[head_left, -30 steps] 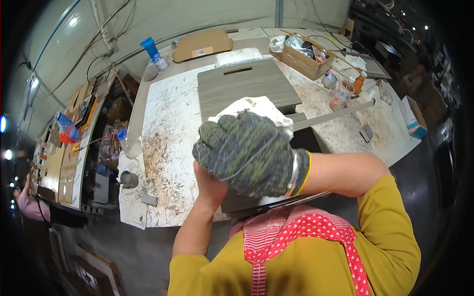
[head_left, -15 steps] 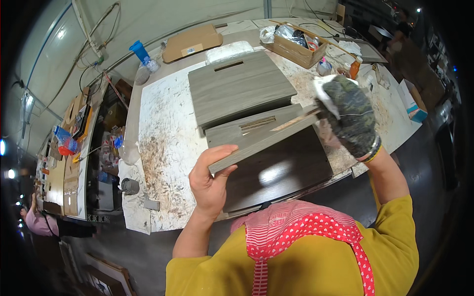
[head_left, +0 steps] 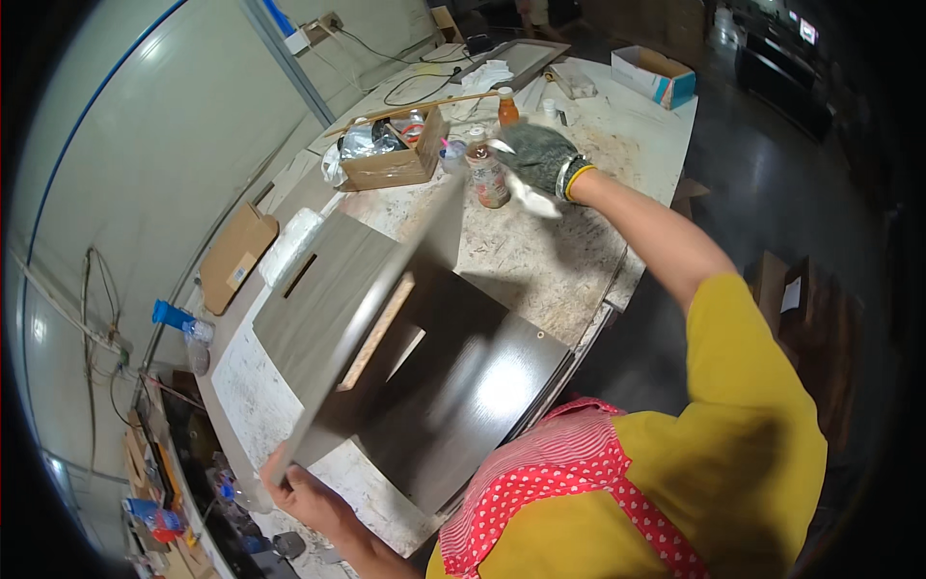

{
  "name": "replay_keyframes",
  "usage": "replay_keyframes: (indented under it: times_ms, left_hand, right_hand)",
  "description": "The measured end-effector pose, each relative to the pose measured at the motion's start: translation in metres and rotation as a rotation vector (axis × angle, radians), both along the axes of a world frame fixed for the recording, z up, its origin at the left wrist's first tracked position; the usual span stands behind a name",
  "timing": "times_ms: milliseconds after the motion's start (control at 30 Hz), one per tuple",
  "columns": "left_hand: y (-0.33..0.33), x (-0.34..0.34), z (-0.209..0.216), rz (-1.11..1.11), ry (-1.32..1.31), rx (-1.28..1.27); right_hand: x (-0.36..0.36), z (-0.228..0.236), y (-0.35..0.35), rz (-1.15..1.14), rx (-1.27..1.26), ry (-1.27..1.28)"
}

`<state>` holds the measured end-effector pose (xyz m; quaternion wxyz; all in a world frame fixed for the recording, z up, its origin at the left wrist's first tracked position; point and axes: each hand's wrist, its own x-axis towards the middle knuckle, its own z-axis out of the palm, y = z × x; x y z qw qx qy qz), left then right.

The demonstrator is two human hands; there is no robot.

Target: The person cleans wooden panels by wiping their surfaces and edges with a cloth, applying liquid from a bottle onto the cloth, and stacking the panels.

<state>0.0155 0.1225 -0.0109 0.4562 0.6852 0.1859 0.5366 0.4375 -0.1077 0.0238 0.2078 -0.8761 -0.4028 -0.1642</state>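
My bare left hand (head_left: pixel 307 504) grips the lower end of a grey wood-grain panel (head_left: pixel 371 309), which stands tilted on edge with a slot cut in it. My right hand (head_left: pixel 540 159), in a dark glove with a yellow cuff, is stretched out over the table and blurred. A white cloth (head_left: pixel 532 200) hangs from it. Close by the glove stands a bottle of brownish liquid (head_left: pixel 490 181); whether they touch is hard to tell. Beneath the raised panel lie a dark glossy panel (head_left: pixel 463 386) and a slotted grey panel (head_left: pixel 323 280).
A cardboard box of wrapped odds and ends (head_left: pixel 391 166) stands at the back, with an orange bottle (head_left: pixel 507 108) right of it. A blue-and-white box (head_left: pixel 654 77) sits at the far right corner. A flat cardboard piece (head_left: pixel 236 256) and blue bottle (head_left: pixel 172 314) are at left.
The view has swung right. My left hand has tipped the held panel up steeply. My right hand has left the panel's far end and reached out to the bottles with the cloth.
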Motion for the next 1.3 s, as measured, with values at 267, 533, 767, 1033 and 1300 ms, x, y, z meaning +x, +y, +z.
replay_keyframes:
  times_ms: [267,533,767,1033,1300]
  left_hand:
    - [0.052,-0.008,-0.002,-0.197,-0.135,-0.102]
    - [0.044,-0.036,0.084,0.495,0.374,0.286]
    - [-0.056,0.124,0.147,0.096,0.859,0.854]
    - [-0.038,0.023,0.148,0.058,0.183,0.378]
    - [-0.026,-0.001,0.061,0.107,-0.411,0.073]
  right_hand:
    - [-0.022,-0.079,0.041,0.599,0.195,0.526]
    - [-0.076,-0.058,0.066,0.613,0.394,0.613]
    - [-0.127,-0.012,0.058,0.63,0.328,0.099]
    - [-0.103,0.034,0.01,0.731,0.685,0.471]
    - [-0.108,0.071,0.018,0.636,0.509,-0.201]
